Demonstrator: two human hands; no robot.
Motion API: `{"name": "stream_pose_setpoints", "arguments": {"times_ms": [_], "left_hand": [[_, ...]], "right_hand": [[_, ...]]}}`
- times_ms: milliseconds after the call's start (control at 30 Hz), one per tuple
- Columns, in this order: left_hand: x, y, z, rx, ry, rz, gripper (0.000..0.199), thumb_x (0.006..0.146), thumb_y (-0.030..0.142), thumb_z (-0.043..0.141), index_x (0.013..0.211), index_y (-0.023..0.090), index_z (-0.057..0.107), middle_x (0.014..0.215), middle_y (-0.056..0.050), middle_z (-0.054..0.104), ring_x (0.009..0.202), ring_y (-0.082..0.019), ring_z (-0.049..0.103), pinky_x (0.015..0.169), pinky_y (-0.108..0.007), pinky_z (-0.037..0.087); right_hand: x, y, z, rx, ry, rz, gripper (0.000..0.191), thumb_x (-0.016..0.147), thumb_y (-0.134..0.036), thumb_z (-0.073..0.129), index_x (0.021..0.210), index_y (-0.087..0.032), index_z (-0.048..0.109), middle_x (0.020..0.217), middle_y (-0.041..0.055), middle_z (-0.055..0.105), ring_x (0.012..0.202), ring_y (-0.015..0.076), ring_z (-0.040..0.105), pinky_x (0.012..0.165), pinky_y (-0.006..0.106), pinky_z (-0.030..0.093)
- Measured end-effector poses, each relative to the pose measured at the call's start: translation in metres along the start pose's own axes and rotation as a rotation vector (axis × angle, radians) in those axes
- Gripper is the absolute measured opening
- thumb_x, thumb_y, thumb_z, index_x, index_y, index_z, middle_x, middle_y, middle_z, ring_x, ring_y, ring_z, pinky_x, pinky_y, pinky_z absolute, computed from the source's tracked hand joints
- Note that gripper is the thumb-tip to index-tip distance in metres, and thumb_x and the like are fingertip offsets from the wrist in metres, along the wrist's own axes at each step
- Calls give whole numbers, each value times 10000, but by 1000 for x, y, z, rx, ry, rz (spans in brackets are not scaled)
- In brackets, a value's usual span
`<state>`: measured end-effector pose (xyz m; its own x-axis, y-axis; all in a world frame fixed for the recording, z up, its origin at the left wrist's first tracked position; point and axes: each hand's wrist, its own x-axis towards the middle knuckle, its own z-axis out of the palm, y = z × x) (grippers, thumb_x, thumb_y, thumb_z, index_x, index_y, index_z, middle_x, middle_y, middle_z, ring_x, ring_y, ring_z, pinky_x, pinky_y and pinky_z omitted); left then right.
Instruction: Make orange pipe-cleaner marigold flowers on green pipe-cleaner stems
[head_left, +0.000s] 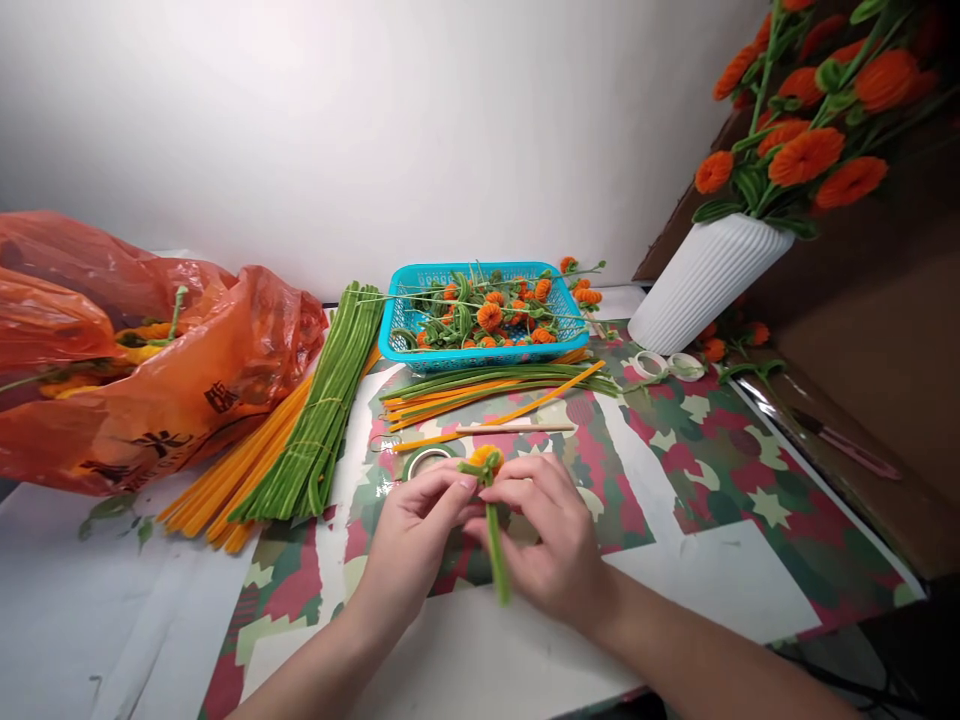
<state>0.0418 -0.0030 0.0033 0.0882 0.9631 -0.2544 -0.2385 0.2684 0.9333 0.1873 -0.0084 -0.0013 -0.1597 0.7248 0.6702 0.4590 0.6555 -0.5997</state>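
Note:
Between my hands is a small orange flower with green pieces at its base and a green stem hanging toward me. My left hand pinches the flower's base from the left, thumb and fingertips together. From the other side, my right hand has its bent fingers closed on the base and the top of the stem. A roll of tape lies just behind my left hand. Orange and green fuzzy stems are spread on the patterned sheet beyond both hands.
A blue basket of orange flowers stands at the back. Bundled green stems and an orange bag are at left. A white vase leans at right, near tape rolls and a pink cutter.

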Motion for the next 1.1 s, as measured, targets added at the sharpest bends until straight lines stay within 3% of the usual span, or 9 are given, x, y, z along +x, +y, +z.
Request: {"name": "stream_pose_setpoints", "arguments": {"times_ms": [267,367,467,633,800,1000,1100], "left_hand": [[-4,10,1,268,25,231,241,822,319,650,632,175,687,797,-44,611,774,-161,585,675,-231,497],[-4,11,1,327,11,263,237,826,303,640,629,176,673,802,-45,603,789,-160,579,670,-222,493],[-3,9,0,329,-29,224,236,838,321,628,657,175,670,836,-50,602,800,-165,586,670,-234,508],[-2,9,0,175,-38,57,276,816,386,654,648,167,644,831,-37,584,822,-175,599,704,-266,556],[-1,9,1,69,-46,-42,280,792,408,684,655,166,645,801,-12,578,789,-141,583,712,-239,567],[-4,11,3,67,-38,-14,253,773,400,704,687,164,676,826,-15,578,802,-137,581,707,-219,558],[-4,12,3,95,-51,-24,267,765,403,706,673,156,668,823,-26,588,798,-147,584,706,-235,555]], "right_hand": [[6,8,-11,230,4,41,165,821,-45,636,888,-193,660,827,40,710,766,158,645,718,306,522],[6,10,-10,277,-13,211,123,816,-93,666,852,-211,659,762,-1,701,706,132,652,654,255,526],[6,9,-9,349,-22,396,117,804,-135,689,864,-228,654,782,-21,699,687,111,665,604,205,536],[3,3,-10,518,1,520,246,732,-144,765,919,-258,652,808,-36,718,734,113,694,640,185,562],[1,4,-8,565,-36,528,73,812,-169,688,830,-239,688,811,-6,713,762,126,685,663,214,551],[5,5,-7,513,-49,617,32,796,-197,675,772,-207,658,702,-10,683,608,115,626,540,210,491],[5,3,-7,486,-37,621,45,797,-216,670,758,-200,657,711,5,690,618,130,630,546,229,494]]}}
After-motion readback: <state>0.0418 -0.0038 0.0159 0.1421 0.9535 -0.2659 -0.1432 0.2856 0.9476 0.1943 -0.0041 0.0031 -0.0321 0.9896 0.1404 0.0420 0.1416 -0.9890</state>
